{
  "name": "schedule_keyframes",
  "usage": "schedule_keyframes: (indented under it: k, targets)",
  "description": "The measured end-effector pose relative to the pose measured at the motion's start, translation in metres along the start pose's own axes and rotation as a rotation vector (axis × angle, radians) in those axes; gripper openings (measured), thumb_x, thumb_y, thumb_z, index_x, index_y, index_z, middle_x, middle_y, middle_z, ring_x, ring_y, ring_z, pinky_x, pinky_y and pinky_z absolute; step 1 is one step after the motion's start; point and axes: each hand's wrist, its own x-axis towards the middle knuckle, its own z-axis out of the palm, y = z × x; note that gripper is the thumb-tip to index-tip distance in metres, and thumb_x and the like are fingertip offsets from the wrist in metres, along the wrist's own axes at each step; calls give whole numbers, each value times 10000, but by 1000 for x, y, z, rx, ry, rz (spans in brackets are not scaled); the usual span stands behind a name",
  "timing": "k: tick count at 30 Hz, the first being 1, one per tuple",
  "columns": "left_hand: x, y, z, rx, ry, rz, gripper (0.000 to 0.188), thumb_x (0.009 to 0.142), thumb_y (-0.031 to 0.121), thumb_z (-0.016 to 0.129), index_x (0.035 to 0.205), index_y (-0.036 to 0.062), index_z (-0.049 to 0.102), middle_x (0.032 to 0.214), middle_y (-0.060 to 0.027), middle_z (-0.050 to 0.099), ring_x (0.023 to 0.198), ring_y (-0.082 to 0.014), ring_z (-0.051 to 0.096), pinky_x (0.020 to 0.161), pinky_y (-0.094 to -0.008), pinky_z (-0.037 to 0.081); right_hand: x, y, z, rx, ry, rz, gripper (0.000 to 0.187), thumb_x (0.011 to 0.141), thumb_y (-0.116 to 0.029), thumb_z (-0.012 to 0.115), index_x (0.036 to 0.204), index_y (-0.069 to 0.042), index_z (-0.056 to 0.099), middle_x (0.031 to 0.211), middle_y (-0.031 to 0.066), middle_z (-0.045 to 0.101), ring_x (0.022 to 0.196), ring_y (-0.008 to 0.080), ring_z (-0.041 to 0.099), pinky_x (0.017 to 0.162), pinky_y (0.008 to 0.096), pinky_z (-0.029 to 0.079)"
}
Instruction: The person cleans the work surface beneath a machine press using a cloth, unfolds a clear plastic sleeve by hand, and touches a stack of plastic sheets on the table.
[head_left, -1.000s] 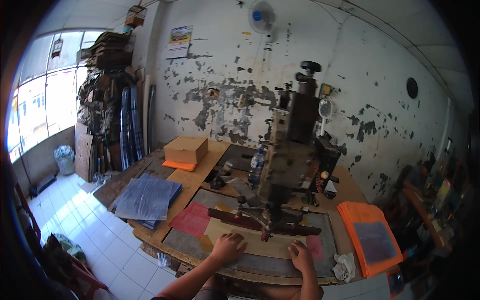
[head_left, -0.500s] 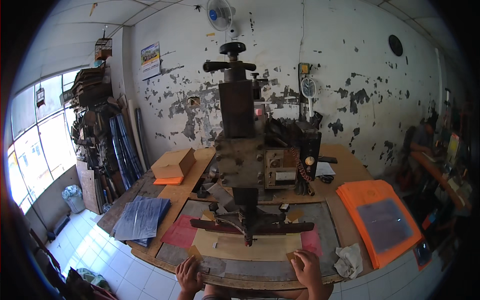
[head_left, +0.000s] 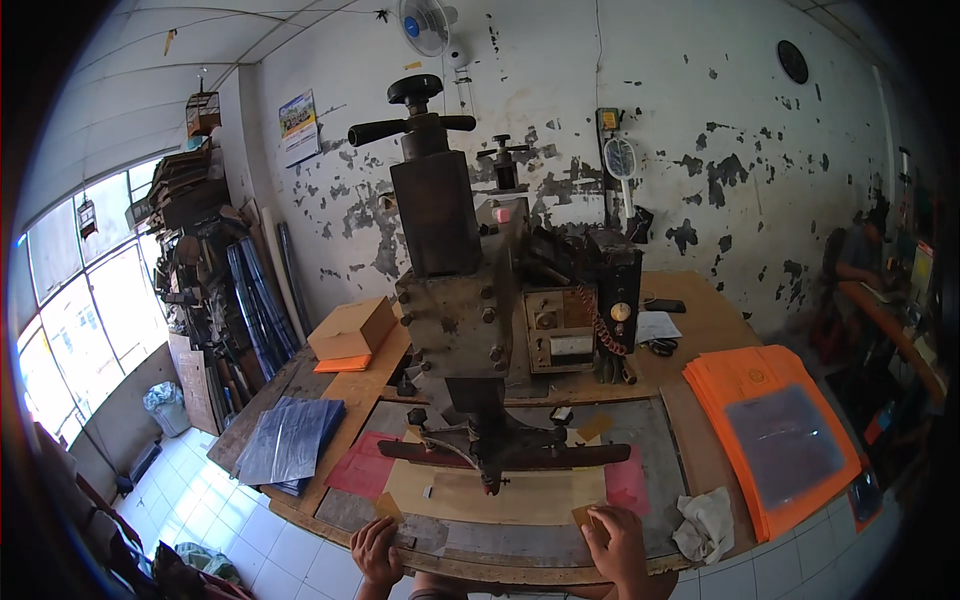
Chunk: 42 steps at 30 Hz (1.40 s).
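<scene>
A heavy dark metal press [head_left: 455,320] stands before me, with its long reddish-brown bar [head_left: 505,457] low over a pale yellow sheet [head_left: 500,500]. My left hand [head_left: 376,552] rests on the front edge of the work table, fingers loosely bent and apart, beside a small tan tab [head_left: 387,507]. Across from it, my right hand [head_left: 615,542] lies at the sheet's near right corner. Its thumb stands away from its fingers, which touch another tan tab [head_left: 582,515]. Neither hand appears to hold anything, though both palms are hidden.
Pink sheets [head_left: 362,465] flank the yellow one. At the left lie blue clear plastic sheets [head_left: 285,440] and a cardboard box [head_left: 352,328]. To the right are a crumpled white cloth [head_left: 704,525] and an orange stack [head_left: 735,480] under clear plastic. A person [head_left: 862,255] sits far right.
The view has shifted slightly, so the press's upper part appears farther left and larger. Both hands stay in nearly the same places, and the bar has not visibly moved against the sheet.
</scene>
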Motion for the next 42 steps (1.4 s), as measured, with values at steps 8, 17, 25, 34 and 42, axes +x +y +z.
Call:
schedule_keyframes:
  k: [8,17,25,34,42]
  targets:
    - [1,1,1,12,9,-10,458,1001,379,541,1166,31,789,1271,-140,807,1221,-378,737,1061,-505,497,0,-2,-2,2,-25,20,340,1004,-259,793,1267,-46,767,1280,149,759,1260,372,665,1135,517,467]
    - [-1,1,-1,29,19,-38,445,953,369,566,1150,48,802,1274,-130,812,1215,-362,749,1034,-496,519,6,-12,-4,35,15,-80,278,1082,-238,724,1222,-2,767,1232,205,773,1157,428,711,1056,520,532]
    - [-7,-10,2,13,-2,-44,432,859,327,646,1185,96,809,1333,-80,807,1244,-312,751,1042,-477,529,9,-14,-1,-41,-12,-51,304,1057,-245,770,1244,-6,777,1258,225,774,1190,453,705,1083,540,529]
    - [-8,-10,-1,-18,10,-73,466,794,312,666,1183,106,818,1337,-68,810,1231,-288,759,1033,-457,530,11,-18,3,-77,-47,-25,306,1078,-257,748,1238,1,783,1266,227,774,1190,456,709,1085,547,532]
    - [-9,-14,-1,-38,-1,-84,477,757,285,668,1175,114,822,1345,-41,812,1227,-252,760,1024,-425,524,11,-7,9,-65,-87,54,345,1098,-303,734,1267,-8,789,1305,213,774,1255,417,695,1121,523,519]
